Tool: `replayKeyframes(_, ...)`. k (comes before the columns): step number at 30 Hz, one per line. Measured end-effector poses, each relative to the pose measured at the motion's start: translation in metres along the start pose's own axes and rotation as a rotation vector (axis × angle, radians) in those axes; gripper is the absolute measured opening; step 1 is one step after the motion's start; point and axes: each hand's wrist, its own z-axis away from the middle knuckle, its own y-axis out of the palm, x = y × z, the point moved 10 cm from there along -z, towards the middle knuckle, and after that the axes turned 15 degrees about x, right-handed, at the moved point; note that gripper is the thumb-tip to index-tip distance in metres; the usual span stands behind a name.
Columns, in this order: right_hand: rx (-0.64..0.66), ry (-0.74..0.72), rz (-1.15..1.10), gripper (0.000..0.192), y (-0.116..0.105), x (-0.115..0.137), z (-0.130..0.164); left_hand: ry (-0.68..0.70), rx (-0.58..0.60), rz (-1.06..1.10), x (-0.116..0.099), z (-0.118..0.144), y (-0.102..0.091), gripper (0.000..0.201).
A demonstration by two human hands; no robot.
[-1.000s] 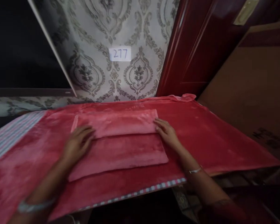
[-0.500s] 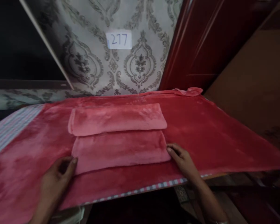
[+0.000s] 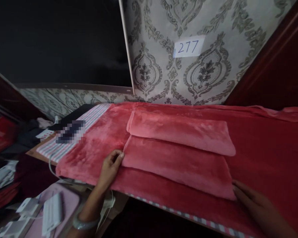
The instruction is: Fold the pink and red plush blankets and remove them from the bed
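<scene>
A pink plush cloth (image 3: 178, 162), folded in two layered bands, lies on a red plush blanket (image 3: 268, 158). Its upper band (image 3: 178, 129) overlaps the lower one. At the lower band's left edge, my left hand (image 3: 111, 167) pinches the cloth between thumb and fingers. My right hand (image 3: 253, 198) is at the lower right corner, its thumb and fingers closed on the edge there; the fingertips are partly hidden and blurred.
A large dark screen (image 3: 64, 43) stands behind on the left. A paper marked 277 (image 3: 188, 46) is on the patterned wall. Striped fabric (image 3: 96, 115) shows at the table's left end. White power adapters (image 3: 52, 211) sit on a pink surface at lower left.
The view has swung left, so the cloth and both hands appear farther right, and the items at lower left now show. Both hands stay at the lower band's two ends.
</scene>
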Motion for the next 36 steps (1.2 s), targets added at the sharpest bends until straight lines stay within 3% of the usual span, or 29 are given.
replayKeyframes(8,-0.023,0.090,-0.120,0.039,0.001,0.014,0.004,-0.049,0.121,0.109,0.002,-0.007,0.015,0.039)
replayKeyframes(14,-0.163,0.025,-0.166,0.033,-0.010,0.018,0.010,-0.090,-0.110,0.190,0.007,0.003,-0.008,0.043)
replayKeyframes(16,-0.169,0.005,-0.162,0.034,-0.013,0.011,0.012,-0.106,-0.116,0.199,0.009,0.005,-0.010,0.045)
replayKeyframes(18,-0.171,0.000,-0.138,0.034,-0.016,0.004,0.013,-0.123,-0.048,0.189,0.008,0.003,-0.006,0.048)
replayKeyframes(21,-0.162,0.017,-0.114,0.035,-0.019,-0.002,0.009,-0.162,0.085,0.148,0.003,-0.005,0.005,0.048)
replayKeyframes(25,-0.056,0.014,-0.197,0.037,-0.011,0.016,-0.008,-0.145,0.143,0.005,-0.009,-0.027,0.009,0.051)
replayKeyframes(31,0.045,0.033,-0.518,0.045,0.008,0.038,-0.042,-0.071,0.120,-0.248,-0.013,-0.069,0.012,0.057)
replayKeyframes(36,-0.077,-0.080,-0.657,0.053,-0.003,0.031,-0.053,-0.148,0.013,-0.095,0.008,-0.069,0.002,0.044)
